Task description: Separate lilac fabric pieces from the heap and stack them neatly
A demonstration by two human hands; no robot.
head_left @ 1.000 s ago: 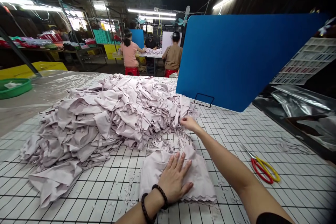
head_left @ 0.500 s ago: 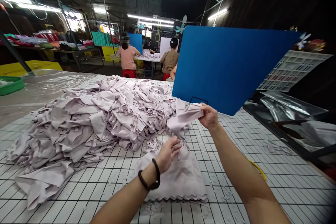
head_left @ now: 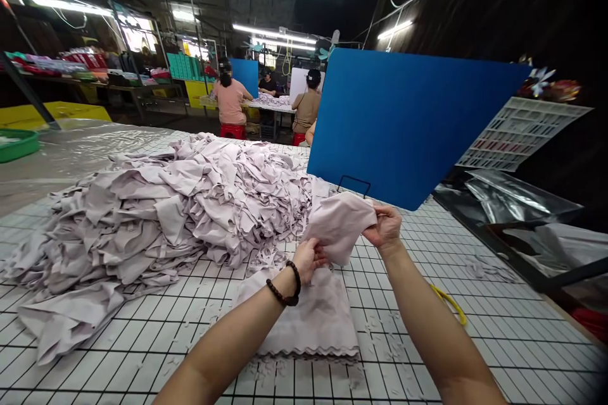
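Observation:
A pale pinkish-grey fabric piece (head_left: 342, 223) is stretched between my two hands above the table. My right hand (head_left: 386, 226) pinches its right corner. At the lower left edge, my left hand (head_left: 311, 259), with a dark beaded bracelet at the wrist, has its fingers closed on the cloth; the fingertips are partly hidden. Beneath them lies a flat stack of matching fabric pieces (head_left: 308, 323) with a wavy front edge. To the left spreads a large loose heap of the same fabric (head_left: 185, 209), with thin trimmed strips (head_left: 268, 259) near the stack.
A blue board (head_left: 403, 126) stands upright on a black wire stand behind my right hand. Small scraps and yellow-handled scissors or a similar yellow loop (head_left: 449, 304) lie on the grid-patterned table (head_left: 408, 354). Plastic bags (head_left: 508, 193) are at right. Several people sit working at the back.
My left hand has risen from above the stack and taken hold of the cloth. The piece, bunched in my right hand before, is now spread open between both hands.

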